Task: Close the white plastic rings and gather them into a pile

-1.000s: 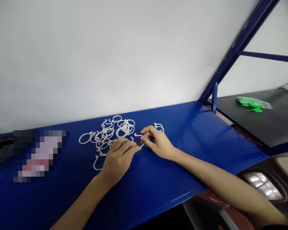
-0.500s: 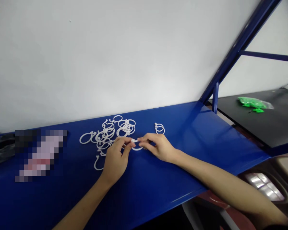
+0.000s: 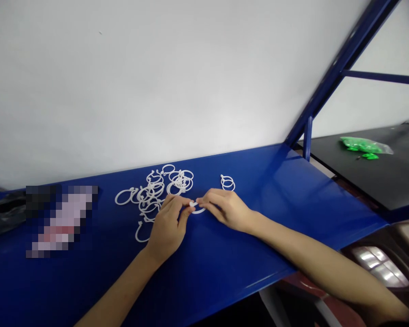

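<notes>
I pinch one white plastic ring [image 3: 197,208] between my left hand [image 3: 168,223] and right hand [image 3: 225,208]; two closed rings [image 3: 227,182] sit beyond my right hand, and a pile of open rings [image 3: 157,188] beyond my left waits.

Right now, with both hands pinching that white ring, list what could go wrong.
1. The white ring is pinched only at fingertips by the left hand and right hand; it looks thin, so it might spring out and skid across the blue shelf.
2. The left hand sits against the pile of rings; a nudge could tangle or scatter them.
3. The two rings lying apart near the right hand could be knocked aside.
</notes>
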The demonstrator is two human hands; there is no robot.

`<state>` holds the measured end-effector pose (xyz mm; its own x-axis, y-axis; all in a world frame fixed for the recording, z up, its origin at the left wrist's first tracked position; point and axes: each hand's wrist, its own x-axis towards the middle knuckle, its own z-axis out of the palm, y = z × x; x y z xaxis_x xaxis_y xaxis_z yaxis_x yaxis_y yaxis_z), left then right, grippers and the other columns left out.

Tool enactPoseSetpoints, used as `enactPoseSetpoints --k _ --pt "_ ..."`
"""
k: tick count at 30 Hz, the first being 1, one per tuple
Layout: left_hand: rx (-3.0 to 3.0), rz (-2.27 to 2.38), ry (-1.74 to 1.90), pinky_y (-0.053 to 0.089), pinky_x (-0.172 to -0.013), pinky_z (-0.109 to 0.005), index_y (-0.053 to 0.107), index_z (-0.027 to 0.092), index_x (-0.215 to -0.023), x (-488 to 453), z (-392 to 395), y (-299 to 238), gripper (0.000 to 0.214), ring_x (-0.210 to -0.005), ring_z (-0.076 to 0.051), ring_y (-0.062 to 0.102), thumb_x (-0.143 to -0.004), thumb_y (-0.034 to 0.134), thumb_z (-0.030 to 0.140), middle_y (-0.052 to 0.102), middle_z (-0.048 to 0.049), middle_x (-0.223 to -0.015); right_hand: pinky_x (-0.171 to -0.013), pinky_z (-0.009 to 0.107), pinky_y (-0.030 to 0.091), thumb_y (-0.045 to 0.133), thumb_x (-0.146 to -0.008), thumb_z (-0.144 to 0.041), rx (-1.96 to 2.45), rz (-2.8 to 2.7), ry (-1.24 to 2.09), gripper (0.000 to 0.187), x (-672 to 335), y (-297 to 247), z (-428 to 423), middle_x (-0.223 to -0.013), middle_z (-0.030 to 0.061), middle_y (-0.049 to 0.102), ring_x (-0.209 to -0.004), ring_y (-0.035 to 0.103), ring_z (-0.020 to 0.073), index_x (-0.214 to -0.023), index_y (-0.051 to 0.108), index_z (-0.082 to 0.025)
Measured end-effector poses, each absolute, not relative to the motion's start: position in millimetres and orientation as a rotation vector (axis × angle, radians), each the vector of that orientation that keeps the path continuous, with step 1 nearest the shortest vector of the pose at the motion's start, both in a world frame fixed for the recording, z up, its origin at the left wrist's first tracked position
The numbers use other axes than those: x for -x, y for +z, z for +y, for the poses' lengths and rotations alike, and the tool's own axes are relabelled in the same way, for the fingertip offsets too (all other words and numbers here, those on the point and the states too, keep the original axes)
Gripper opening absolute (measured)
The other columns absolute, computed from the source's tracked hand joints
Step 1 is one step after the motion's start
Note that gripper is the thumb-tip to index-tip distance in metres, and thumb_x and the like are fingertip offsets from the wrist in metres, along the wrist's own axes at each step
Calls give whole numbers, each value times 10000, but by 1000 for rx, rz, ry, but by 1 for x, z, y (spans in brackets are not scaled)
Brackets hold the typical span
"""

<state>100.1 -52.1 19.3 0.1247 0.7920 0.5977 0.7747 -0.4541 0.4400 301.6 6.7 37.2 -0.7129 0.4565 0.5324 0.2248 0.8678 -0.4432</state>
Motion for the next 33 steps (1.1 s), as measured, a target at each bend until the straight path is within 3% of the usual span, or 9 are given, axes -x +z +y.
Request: enactPoseSetpoints --k 2,4,7,14,18,25,33 --pt "-2473 1685 1130 510 -925 -416 636 199 -1129 -100 -47 17 249 -1019 -240 612 -983 495 344 720 -71 -1033 -789 288 545 444 -1039 -242 663 -2373 344 210 -304 40 15 -1049 90 665 -911 646 164 -1085 640 -184" --pt "-2559 1807 990 450 -1034 -495 541 174 -1355 -98 -42 12 442 -1205 -304 538 -982 485 403 666 -116 -1275 -755 280 533 464 -1032 -256 949 -2342 196 205 -310 44 25 -1087 93 640 -896 638 166 -1088 650 -189" --pt "-2582 1977 828 393 -1084 -550 434 139 -1470 -94 -37 5 544 -1326 -355 437 -996 430 406 575 -138 -1423 -693 264 502 495 -1018 -260 1369 -2276 32 192 -322 48 42 -1073 85 642 -878 639 179 -1079 665 -194" --pt "-2597 2033 843 452 -980 -523 653 183 -1215 -78 -32 6 341 -1109 -327 553 -969 462 320 696 -134 -1119 -680 270 478 546 -970 -276 1626 -2250 46 194 -336 41 62 -1079 76 674 -901 646 200 -1125 646 -215" --pt "-2610 2050 854 468 -895 -476 683 212 -1076 -76 -33 9 257 -995 -296 581 -963 459 268 718 -94 -994 -706 285 492 527 -978 -289 1598 -2245 5 200 -334 41 61 -1072 85 684 -983 622 225 -1109 656 -210" --pt "-2614 2033 848 463 -871 -464 661 205 -1099 -76 -35 8 231 -982 -305 589 -951 491 253 738 -83 -998 -815 347 511 522 -992 -280 1342 -2232 -89 217 -327 45 50 -1026 97 692 -980 567 250 -1086 681 -167" --pt "-2564 1980 1257 480 -879 -417 631 190 -1131 -81 -39 19 213 -922 -256 648 -941 565 259 739 -64 -943 -922 402 497 519 -1006 -292 814 -2471 154 258 -306 39 26 -1030 110 671 -959 569 228 -1163 645 -131"
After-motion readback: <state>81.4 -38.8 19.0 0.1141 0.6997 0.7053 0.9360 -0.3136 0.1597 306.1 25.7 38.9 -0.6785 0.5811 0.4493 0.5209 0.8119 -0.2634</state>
